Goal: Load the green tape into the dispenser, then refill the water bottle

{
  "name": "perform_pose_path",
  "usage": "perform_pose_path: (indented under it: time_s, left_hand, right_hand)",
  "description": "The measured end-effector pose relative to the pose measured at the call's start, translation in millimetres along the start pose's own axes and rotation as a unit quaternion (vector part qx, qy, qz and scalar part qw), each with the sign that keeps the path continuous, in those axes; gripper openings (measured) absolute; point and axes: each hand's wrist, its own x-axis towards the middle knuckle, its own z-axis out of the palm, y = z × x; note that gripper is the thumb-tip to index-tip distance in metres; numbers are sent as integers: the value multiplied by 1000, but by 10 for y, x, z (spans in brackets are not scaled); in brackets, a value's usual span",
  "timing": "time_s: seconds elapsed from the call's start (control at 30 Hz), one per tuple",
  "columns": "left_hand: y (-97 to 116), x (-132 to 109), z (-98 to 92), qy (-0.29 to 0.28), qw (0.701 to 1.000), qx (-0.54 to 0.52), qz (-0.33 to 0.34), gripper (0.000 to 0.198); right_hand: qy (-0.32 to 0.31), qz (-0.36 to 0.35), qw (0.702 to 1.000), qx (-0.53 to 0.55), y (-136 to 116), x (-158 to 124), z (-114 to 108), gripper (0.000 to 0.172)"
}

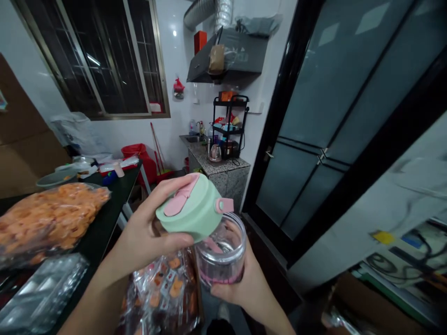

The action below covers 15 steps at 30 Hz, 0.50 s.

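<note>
My left hand (153, 228) is closed around a light green lid (195, 211) with a pink flap on top and a pink tab at its side. The lid is tilted and held just above and left of a clear cup (221, 256). Around that cup, which has a pink band low on its wall, my right hand (240, 288) is wrapped. The cup's rim is uncovered on the right, while the lid hides its left part. Below both hands lies a box of small items in clear plastic wrappers (164, 293).
On the dark table (118, 202) at left lie a large bag of orange pieces (52, 214) and clear plastic trays (45, 293). A red bin (141, 160) stands behind it. Farther back are a stone counter (223, 163), a black rack (228, 125) and a glass door (314, 125).
</note>
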Motion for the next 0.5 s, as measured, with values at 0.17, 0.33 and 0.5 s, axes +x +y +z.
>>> perform_pose_path:
  time_s: [0.17,0.33,0.5]
  left_hand:
    - [-703,476,209,1,996,-50,-69,58]
    - [-1543,1079,603,-32,998,-4,-55,65]
    - [-2179,1408,827,92,990,-3,-104,63]
  right_hand:
    - [-34,28,998,55,379,701,-361,95]
    - [-49,9,997,54,839,1509,-958,94]
    - [-89,38,993,62,1048,2119,-1425,99]
